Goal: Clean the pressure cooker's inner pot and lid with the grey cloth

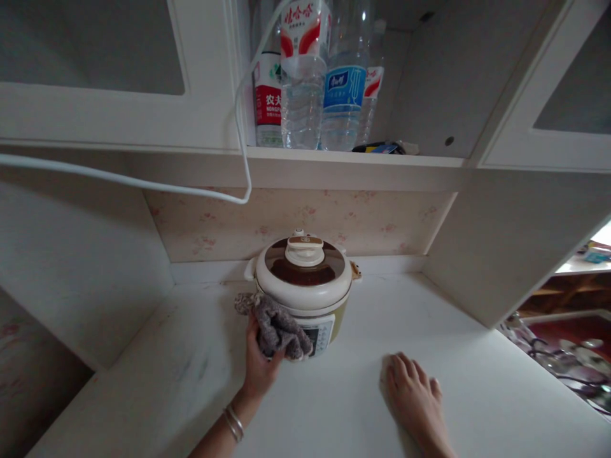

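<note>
A white electric pressure cooker [301, 299] with a brown lid top stands toward the back of the white counter. My left hand [260, 359] is closed around a bunched grey-brown cloth [278, 327]. This rag lies against the cooker's front left side and covers part of its control panel [322, 336]. Two bangles [233, 422] circle my left wrist. To the right of the cooker and nearer to me, my right hand [414, 395] rests palm down on the counter [353, 407], holding nothing. Its fingers lie on the surface, slightly bent.
Overhead, an open cabinet shelf [356, 166] holds several plastic bottles [305, 95]. A white cable [191, 189] hangs down in front at the left. Side panels [515, 242] flank the counter, and cluttered items [568, 356] lie beyond its right edge.
</note>
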`<state>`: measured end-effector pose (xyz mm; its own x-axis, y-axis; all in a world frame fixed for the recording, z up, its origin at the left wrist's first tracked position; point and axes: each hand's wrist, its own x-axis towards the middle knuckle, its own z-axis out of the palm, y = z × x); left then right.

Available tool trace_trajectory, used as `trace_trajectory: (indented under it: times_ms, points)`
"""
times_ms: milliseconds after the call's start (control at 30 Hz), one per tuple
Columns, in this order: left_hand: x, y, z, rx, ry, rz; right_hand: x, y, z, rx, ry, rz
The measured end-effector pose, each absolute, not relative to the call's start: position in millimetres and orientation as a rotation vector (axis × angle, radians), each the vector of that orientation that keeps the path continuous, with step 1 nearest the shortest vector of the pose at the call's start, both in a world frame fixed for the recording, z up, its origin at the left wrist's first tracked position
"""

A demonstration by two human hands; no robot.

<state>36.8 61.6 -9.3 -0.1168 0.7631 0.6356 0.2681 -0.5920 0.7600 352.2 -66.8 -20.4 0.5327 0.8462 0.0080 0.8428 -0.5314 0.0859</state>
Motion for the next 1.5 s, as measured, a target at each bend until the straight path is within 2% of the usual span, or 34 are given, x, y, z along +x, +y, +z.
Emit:
trace_trajectory:
  times_ms: [100,233,433,600,733,833,967,1133,1233,1367,1500]
  points:
    - [43,47,-31,1.646,1.222,1.64,356,-67,-28,2.727,1.523,0.114]
    - [40,49,-15,1.776,1.286,1.592,361,-68,-38,2.764,1.586,0.149]
    - [28,71,75,2.448,0.986,1.75,363,-68,-40,2.75,1.599,0.156]
    - [50,89,174,2.75,1.131,1.299,359,-68,-34,2.739,1.577,0.124]
    - [74,98,211,2.846,1.124,1.091,354,-69,-26,2.735,1.538,0.096]
    - [78,88,203,2.963,1.041,1.088,351,-69,-21,2.734,1.522,0.072]
    - [63,63,154,3.171,0.803,1.031,353,-69,-20,2.737,1.544,0.075]
    - [41,42,58,3.412,0.503,0.546,356,-70,-24,2.728,1.573,0.09]
    - [35,40,23,3.513,0.451,0.435,356,-69,-25,2.741,1.547,0.079]
    - [47,45,34,3.564,0.288,0.419,357,-69,-28,2.75,1.567,0.094]
    - [79,47,93,3.565,0.298,0.585,358,-69,-29,2.776,1.578,0.12]
